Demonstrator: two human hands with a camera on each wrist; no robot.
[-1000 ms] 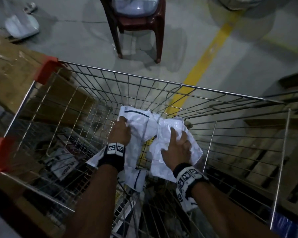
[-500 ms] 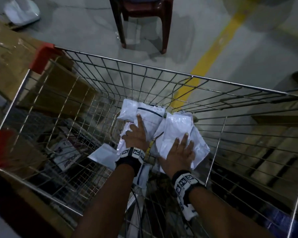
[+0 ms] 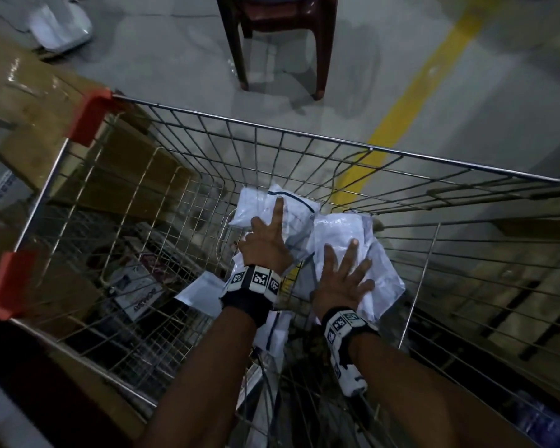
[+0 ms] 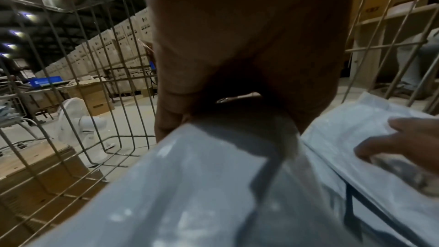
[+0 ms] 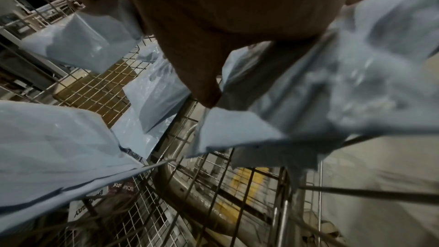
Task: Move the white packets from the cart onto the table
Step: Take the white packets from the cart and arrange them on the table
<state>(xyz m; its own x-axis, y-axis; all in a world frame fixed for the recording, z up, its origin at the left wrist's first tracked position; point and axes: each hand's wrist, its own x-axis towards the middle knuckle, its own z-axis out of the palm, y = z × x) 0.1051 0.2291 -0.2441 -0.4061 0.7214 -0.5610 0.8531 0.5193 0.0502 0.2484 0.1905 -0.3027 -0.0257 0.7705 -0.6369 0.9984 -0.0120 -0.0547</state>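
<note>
Both hands on white packets inside the wire cart.

The crumpled white plastic packets (image 3: 343,240) lie heaped in the silver wire-mesh shopping cart (image 3: 304,137) with orange corner guards, on its mesh floor. The left hand (image 3: 265,244) grasps one packet with a dark line along its edge: index finger straight on top, thumb and the other fingers curled around its edge in the left wrist view. The right hand (image 3: 343,279) lies on the neighbouring packet with fingers spread and straight, thumb tucked below. A dark red plastic chair (image 3: 272,33) stands beyond the cart, beside a yellow floor line (image 3: 411,101).
</note>
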